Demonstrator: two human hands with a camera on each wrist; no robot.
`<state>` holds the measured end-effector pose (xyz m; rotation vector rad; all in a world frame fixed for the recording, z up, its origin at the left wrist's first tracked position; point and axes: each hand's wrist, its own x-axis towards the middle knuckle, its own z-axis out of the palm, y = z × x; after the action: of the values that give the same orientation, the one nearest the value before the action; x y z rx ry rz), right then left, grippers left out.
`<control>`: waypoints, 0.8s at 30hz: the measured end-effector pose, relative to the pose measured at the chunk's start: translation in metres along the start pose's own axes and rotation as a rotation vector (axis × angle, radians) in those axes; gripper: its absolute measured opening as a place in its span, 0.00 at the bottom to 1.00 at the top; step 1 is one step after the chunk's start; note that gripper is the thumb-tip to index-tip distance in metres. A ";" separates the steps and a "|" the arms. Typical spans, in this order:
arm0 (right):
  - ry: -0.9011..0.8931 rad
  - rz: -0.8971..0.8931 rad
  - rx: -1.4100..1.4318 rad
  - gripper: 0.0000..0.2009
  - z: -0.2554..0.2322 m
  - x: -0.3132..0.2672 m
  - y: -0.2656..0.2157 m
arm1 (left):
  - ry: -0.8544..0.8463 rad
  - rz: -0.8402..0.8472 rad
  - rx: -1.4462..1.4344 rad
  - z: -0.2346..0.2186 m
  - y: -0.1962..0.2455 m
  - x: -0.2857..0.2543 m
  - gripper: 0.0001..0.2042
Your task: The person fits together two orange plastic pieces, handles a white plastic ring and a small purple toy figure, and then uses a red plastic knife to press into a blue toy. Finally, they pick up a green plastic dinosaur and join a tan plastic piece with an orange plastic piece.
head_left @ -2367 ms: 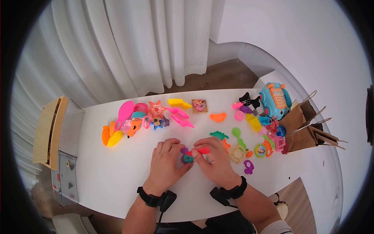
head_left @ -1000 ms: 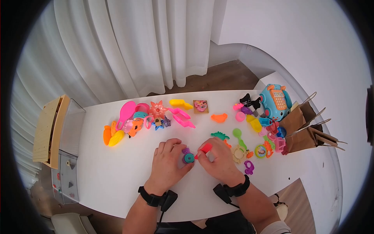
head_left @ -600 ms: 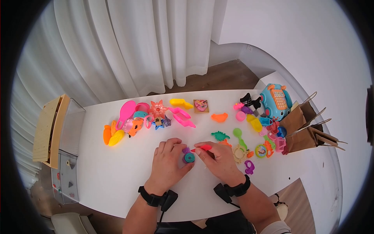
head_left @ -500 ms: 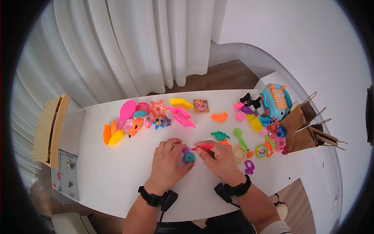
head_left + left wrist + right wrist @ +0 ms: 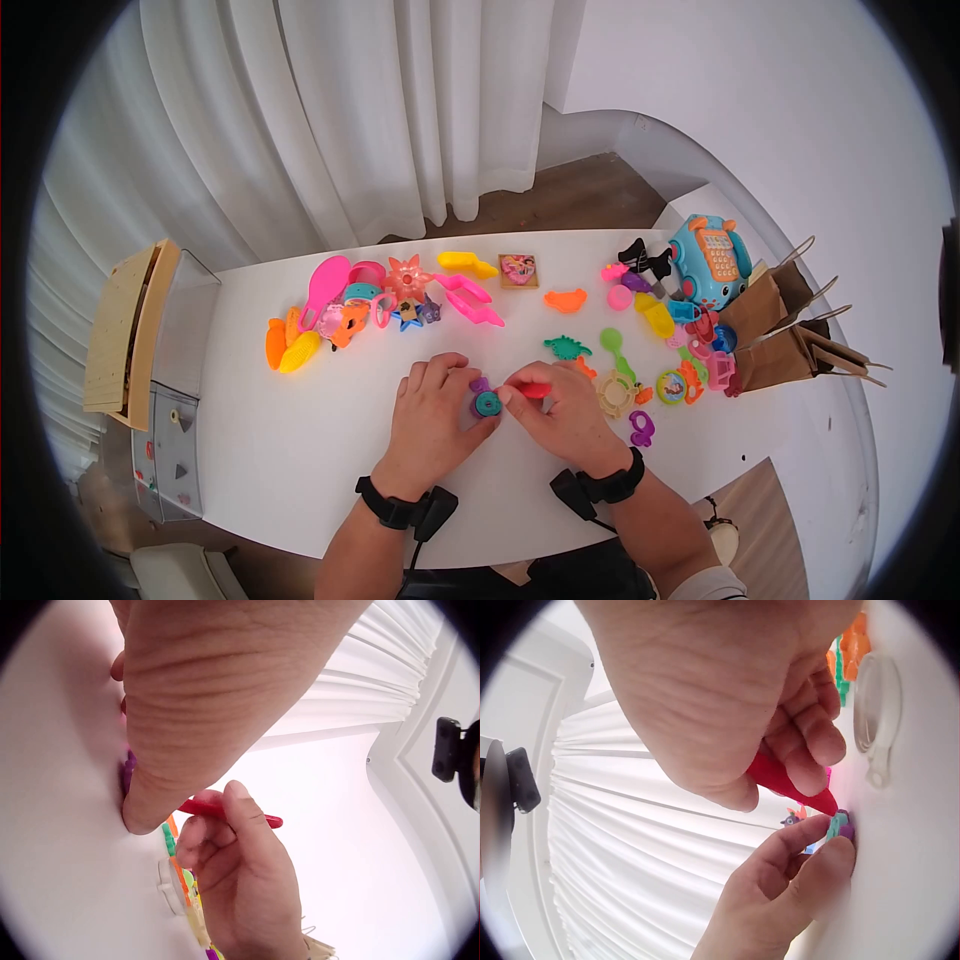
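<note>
My left hand (image 5: 430, 415) lies low over the white table, its thumb and index finger pinching a small toy (image 5: 487, 404) with a round teal top and purple parts. In the right wrist view, this teal-and-purple toy (image 5: 838, 825) sits between the left fingertips, close to the tabletop. A flat red plastic tool (image 5: 791, 784) with a pointed end is pinched between the thumb and fingers of my right hand (image 5: 560, 415). Its tip is right at the toy's edge. The left wrist view shows the tool's red handle (image 5: 274, 822) sticking out past the right thumb.
To the right lie a beige ring mold (image 5: 615, 394), a green dinosaur (image 5: 568, 348), a green spoon (image 5: 613, 345) and a purple piece (image 5: 642, 428). Behind them stand a toy phone (image 5: 715, 255) and a paper bag (image 5: 785, 335). Pink molds (image 5: 470, 299) and other toys line the back left.
The red tool has tilted and turned in the right hand, swinging from level across the toy to pointing down, up again, and now tip toward the toy. The left hand has stayed in place.
</note>
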<state>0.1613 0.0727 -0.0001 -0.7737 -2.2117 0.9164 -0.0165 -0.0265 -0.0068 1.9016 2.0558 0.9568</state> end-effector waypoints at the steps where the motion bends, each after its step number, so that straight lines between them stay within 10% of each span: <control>1: 0.000 0.001 0.000 0.06 0.000 0.000 0.001 | 0.000 -0.001 0.004 0.000 0.000 0.000 0.27; 24: 0.025 0.064 0.094 0.09 0.001 -0.001 -0.004 | -0.002 -0.006 0.010 0.001 0.000 0.000 0.27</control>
<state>0.1603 0.0688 0.0021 -0.8119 -2.1170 1.0287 -0.0158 -0.0261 -0.0073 1.8995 2.0684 0.9448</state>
